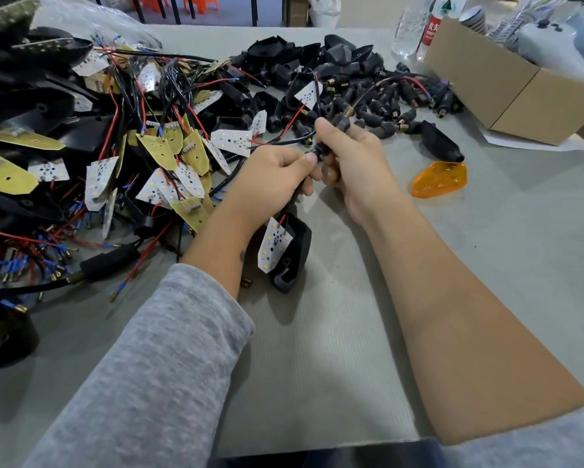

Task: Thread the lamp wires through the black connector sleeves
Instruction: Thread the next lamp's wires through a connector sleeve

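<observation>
Grey table (486,265) fills most of the frame, covered in ribbed matting.

Left half: a big tangled heap (91,157) of LED boards, black housings, red and black wires with blue crimp ends. It runs from the upper left corner down past mid-left.

Top centre: a pile of black sleeves (351,86), many showing brass threaded ends, spreading right toward a cardboard box (507,92) at upper right. Water bottles (419,28) stand behind the box.

Person's arms come in from the bottom edge; grey sleeve (155,366) on the left arm, right forearm bare.

Centre frame: both hands meet just above the table. Left hand (270,184), fingers curled, pinches a black wire (295,195) near the thumb tip. Right hand (351,160), also curled, grips a black sleeve (339,123) between thumb and fingers, brass end pointing up-right. A thin wire (385,82) arcs out of that brass end toward the upper right, red toward its far end.

Below the left hand, the black wire drops to a lamp housing (294,255) lying on the mat, with a white LED board (273,244) tilted against it; a short red lead joins the board.

Right of the hands: an orange lens (441,179) flat on the table, a black housing (442,143) just above it.
</observation>
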`<state>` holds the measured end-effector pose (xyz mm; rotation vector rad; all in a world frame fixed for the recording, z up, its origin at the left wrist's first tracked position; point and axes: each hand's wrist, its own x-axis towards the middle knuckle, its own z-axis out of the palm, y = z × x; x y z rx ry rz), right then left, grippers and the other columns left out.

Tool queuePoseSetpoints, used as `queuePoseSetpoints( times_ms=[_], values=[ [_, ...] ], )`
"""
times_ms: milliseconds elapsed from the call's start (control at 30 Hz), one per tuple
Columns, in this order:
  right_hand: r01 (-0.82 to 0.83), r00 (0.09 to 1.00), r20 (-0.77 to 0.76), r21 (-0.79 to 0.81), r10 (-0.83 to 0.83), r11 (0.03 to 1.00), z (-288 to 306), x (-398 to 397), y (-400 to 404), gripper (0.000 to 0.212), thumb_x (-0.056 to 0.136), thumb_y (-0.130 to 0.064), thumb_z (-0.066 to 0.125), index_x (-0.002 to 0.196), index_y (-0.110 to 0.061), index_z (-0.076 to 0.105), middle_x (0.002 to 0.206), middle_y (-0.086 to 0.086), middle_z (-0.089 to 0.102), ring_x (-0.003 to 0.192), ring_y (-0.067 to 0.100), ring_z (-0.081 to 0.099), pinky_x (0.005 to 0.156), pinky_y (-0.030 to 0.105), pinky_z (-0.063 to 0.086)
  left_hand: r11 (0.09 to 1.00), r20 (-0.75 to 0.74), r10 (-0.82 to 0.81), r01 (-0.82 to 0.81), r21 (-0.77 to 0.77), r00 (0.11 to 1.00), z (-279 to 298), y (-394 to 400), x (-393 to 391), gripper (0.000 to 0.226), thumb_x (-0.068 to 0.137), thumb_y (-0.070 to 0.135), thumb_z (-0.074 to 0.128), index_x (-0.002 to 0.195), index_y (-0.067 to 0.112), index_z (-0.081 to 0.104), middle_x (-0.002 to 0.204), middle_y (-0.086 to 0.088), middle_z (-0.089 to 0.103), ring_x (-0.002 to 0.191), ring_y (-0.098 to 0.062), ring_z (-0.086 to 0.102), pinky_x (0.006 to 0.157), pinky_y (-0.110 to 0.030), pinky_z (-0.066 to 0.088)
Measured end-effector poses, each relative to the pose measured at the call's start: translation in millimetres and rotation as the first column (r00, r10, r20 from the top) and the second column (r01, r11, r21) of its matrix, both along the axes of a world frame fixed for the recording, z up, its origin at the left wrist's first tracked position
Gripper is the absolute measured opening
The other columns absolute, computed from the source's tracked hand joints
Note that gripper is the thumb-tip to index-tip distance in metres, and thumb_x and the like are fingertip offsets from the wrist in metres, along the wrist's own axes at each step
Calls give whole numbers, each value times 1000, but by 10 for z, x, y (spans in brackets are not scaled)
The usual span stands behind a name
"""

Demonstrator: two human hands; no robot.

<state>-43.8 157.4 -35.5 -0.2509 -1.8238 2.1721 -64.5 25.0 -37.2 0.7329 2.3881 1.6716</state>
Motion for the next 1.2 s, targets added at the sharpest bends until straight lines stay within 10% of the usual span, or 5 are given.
queuePoseSetpoints(
  times_ms=[267, 567, 900, 1200],
  values=[
    [-42, 999, 1, 16, 42, 999, -4, 16, -19, 27, 95, -26, 62, 70, -18, 53, 55, -2, 45, 48, 9, 39, 45, 19, 28, 998, 64, -4, -1, 70, 998, 19, 15, 4, 33, 101, 26, 50, 78, 15, 71, 55, 8, 62, 54, -3, 52, 57, -12, 41],
    [133, 989, -5, -355, -145, 925, 38, -6, 74, 24, 95, -28, 63, 76, -16, 53, 52, -4, 41, 42, 10, 35, 43, 20, 29, 980, 171, -166, 144, 135, 971, 37, -79, -25, 34, 101, 15, 49, 75, 8, 69, 62, -1, 67, 59, -9, 60, 61, -15, 48],
    [-87, 995, -47, 67, 90, 994, -17, 30, -91, 32, 96, -17, 58, 66, -15, 49, 46, 0, 44, 37, 15, 41, 36, 17, 28, 987, 98, -120, 109, 115, 988, 7, -55, -59, 33, 101, 11, 48, 74, 10, 67, 64, 1, 67, 64, -5, 63, 74, -17, 47],
    [36, 998, -46, -66, -39, 997, -3, 15, -32, 22, 97, -23, 60, 82, -9, 52, 58, 4, 43, 46, 13, 38, 46, 24, 30, 990, 118, -62, 46, 136, 991, 18, 1, -33, 29, 101, 19, 48, 82, 13, 70, 76, -2, 70, 79, -10, 65, 90, -28, 48]
  ],
)
